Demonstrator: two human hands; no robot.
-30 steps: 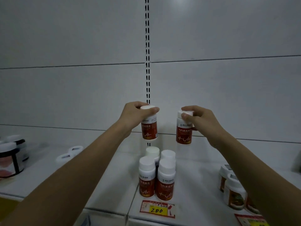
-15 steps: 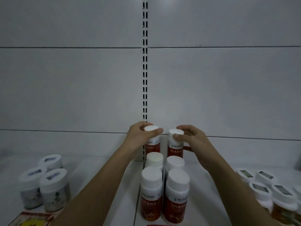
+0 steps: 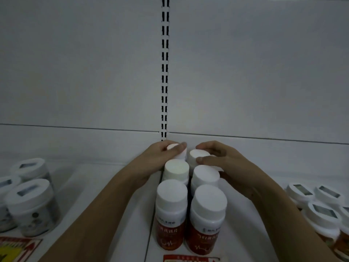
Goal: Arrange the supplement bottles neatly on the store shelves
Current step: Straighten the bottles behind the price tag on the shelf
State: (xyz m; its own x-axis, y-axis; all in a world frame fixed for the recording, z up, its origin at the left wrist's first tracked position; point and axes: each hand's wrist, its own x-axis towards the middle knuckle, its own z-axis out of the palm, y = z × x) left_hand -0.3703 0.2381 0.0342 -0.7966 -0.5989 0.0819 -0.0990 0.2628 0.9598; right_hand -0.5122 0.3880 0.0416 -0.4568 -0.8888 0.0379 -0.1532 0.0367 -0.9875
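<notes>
On the white metal store shelf [image 3: 120, 201], centre bay, below the black-slotted white upright [image 3: 164, 72]:

Item 1. Red-labelled plastic supplement bottles with white screw caps, six visible, standing in two columns of three, caps touching or very nearly so. Front pair [image 3: 188, 220]: labels facing out, upright. Middle pair [image 3: 190, 173]: only caps and shoulders show. Rear pair, against the back panel: left rear bottle [image 3: 172, 147] and right rear bottle [image 3: 198, 156], each under a hand.

Item 2. Left hand [image 3: 162, 157]: grip curled over the cap of the left rear bottle, thumb and fingers round it.

Item 3. Right hand [image 3: 222, 163]: grip likewise round the cap of the right rear bottle, thumb on the near edge, fingers behind.

Progress, as judged: the red-labelled block looks nearly complete; the rear pair appears to be at or near shelf level, though their bases are hidden, so whether they are set down cannot be told. Left to do: release both, then square them with the rows in front.

Item 4. Wide clear jars with white lids bearing dark rectangular stickers [image 3: 30, 205], left of the block, well apart: three or four in view.

Item 5. Similar white-lidded jars [image 3: 321, 212], right: at least four, partly cut off.

Item 6. Red-and-yellow price tags on the shelf lip [image 3: 190, 259]: two partly visible.
</notes>
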